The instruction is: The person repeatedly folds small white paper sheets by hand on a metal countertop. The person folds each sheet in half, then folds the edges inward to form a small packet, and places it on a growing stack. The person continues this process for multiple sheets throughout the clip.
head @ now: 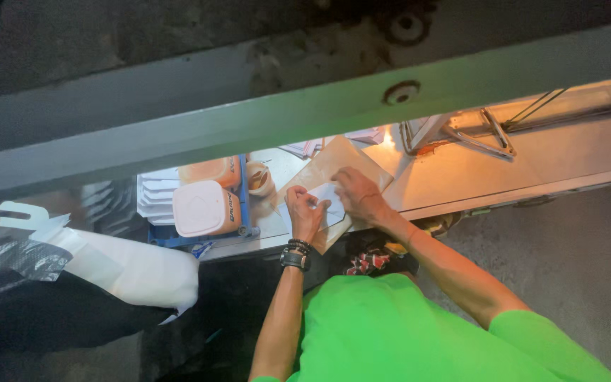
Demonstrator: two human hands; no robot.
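Observation:
A brown paper sheet (pixel 334 164) lies on the metal counter (pixel 532 159). On it rests a small white paper piece (pixel 328 194). My left hand (pixel 305 212), with dark bands on its wrist, pinches the near left edge of that white piece. Just right of it, my right hand (pixel 357 195) presses down on the white piece and the brown sheet, fingers spread. Both hands touch the same paper, close together. My green shirt (pixel 404 332) fills the bottom of the view.
A blue crate (pixel 178 237) to the left holds an orange tub with a white lid (pixel 204 207) and stacked white trays (pixel 155 197). A small cup (pixel 259 177) stands beside it. White bags (pixel 129 269) hang lower left. A metal wire frame (pixel 461 131) stands behind; a grey beam (pixel 305 106) crosses above.

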